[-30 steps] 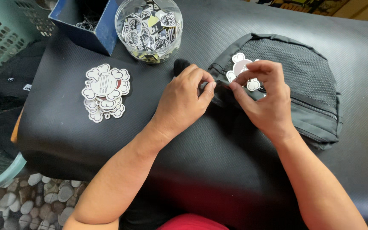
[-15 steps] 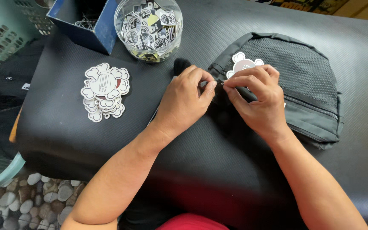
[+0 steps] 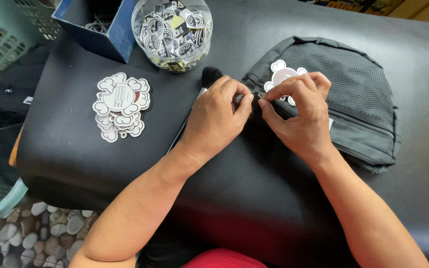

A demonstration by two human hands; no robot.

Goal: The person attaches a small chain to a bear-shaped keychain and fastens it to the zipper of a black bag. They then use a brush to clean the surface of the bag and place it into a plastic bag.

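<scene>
I see the black mesh bag (image 3: 353,94) lying on the right of the black desk (image 3: 75,164), its zipper end pinched between my two hands. My left hand (image 3: 219,116) clenches the fabric at the zipper; my right hand (image 3: 299,116) grips the pull, though my fingers hide it. A white sticker (image 3: 281,74) peeks out behind my right hand. A brush (image 3: 209,77) is half covered by my left. Farther left lies a sticker pile (image 3: 120,106); a clear tub (image 3: 172,32) and blue box (image 3: 100,25) are cut off at the top.

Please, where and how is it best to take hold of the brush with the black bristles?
Probably by the thin handle of the brush, from the left, open side. It lies flat on the black mat, its upper part under the left hand; the bristle head is soft.
</scene>
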